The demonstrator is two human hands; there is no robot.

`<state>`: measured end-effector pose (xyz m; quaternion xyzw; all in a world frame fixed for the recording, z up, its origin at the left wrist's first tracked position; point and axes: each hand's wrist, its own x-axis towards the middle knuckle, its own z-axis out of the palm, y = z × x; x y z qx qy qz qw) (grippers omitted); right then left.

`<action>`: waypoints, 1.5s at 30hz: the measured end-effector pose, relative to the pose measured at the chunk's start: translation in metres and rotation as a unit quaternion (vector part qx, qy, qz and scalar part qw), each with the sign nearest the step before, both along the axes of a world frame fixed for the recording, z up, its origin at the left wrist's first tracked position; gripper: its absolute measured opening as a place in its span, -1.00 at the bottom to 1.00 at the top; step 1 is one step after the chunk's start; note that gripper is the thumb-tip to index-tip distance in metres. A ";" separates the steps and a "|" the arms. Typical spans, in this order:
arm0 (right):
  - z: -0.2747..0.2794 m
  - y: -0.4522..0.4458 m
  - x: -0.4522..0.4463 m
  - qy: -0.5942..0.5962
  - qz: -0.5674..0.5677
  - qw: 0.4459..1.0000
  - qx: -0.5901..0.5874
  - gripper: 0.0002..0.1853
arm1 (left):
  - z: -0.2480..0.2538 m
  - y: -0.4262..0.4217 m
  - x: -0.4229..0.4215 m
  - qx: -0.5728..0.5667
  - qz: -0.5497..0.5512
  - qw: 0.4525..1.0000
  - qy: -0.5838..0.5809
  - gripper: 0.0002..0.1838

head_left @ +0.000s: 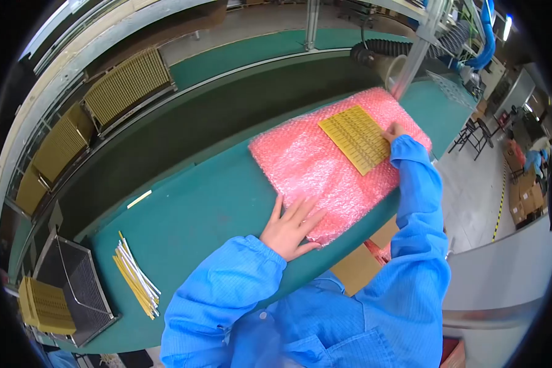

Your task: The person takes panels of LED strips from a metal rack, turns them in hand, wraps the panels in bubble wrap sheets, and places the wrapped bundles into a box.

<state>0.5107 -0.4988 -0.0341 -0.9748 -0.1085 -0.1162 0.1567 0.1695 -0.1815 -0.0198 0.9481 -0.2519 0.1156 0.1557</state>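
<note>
A sheet of pink bubble wrap (294, 156) lies on the green bench top. On it rests a flat yellow panel (356, 138) marked with rows of small dark patterns, perhaps a circuit board panel. My right hand (395, 132) has its fingers curled at the panel's right edge, gripping it; the fingertips are partly hidden. My left hand (292, 227) lies flat with fingers spread, pressing on the near left corner of the bubble wrap and the bench beside it.
Yellow and white strips (135, 279) lie at the bench's left. A black rack (80, 288) holds yellow panels, and more racked panels (127, 84) stand beyond the dark belt (227, 116). A metal post (416, 58) rises behind the wrap. Cardboard (354, 265) sits below the front edge.
</note>
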 end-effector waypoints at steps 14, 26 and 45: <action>0.100 -0.006 -0.030 -0.085 0.179 0.849 0.490 -0.88 | -0.005 0.009 -0.008 -0.093 -0.024 0.995 -0.037 -0.14; 0.094 0.296 -0.358 -0.308 0.590 0.737 0.117 -0.70 | 0.061 0.075 -0.083 -0.862 0.079 0.501 -0.009 -0.57; 0.052 0.309 -0.326 0.397 0.427 0.545 0.602 -0.52 | 0.054 0.156 -0.147 -0.692 0.183 0.696 0.058 -0.69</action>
